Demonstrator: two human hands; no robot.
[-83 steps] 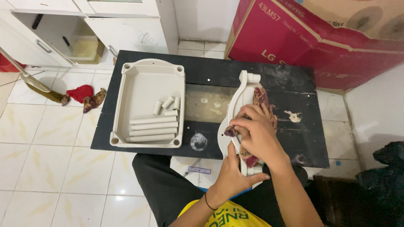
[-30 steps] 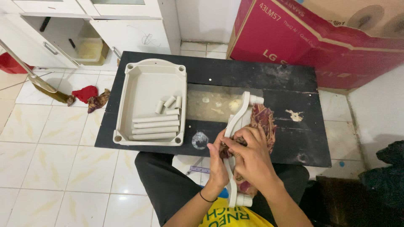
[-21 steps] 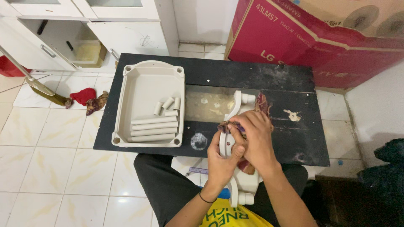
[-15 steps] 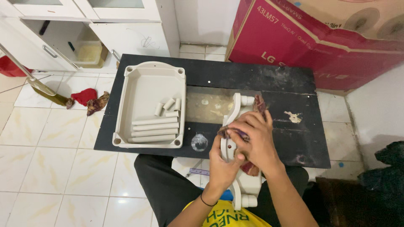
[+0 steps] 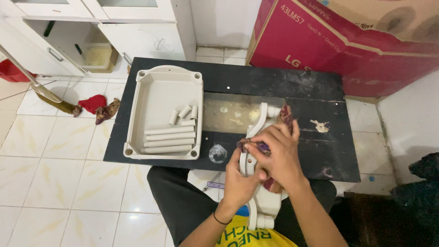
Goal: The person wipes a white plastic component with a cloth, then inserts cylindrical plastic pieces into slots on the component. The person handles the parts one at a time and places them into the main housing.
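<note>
A long cream plastic bracket-shaped part lies across the front edge of the black table, its near end over my lap. My left hand grips its middle from below. My right hand presses a dark red patterned cloth against the part, with its fingers closed on the cloth. Most of the cloth is hidden under that hand.
A cream plastic tray on the table's left holds several short and long tubes. A large red cardboard box leans behind the table. White cabinets, a broom and rags stand on the tiled floor at left.
The part has been pulled nearer to me, further over my lap. My left hand came up onto its middle, and my right hand with the cloth moved up along it.
</note>
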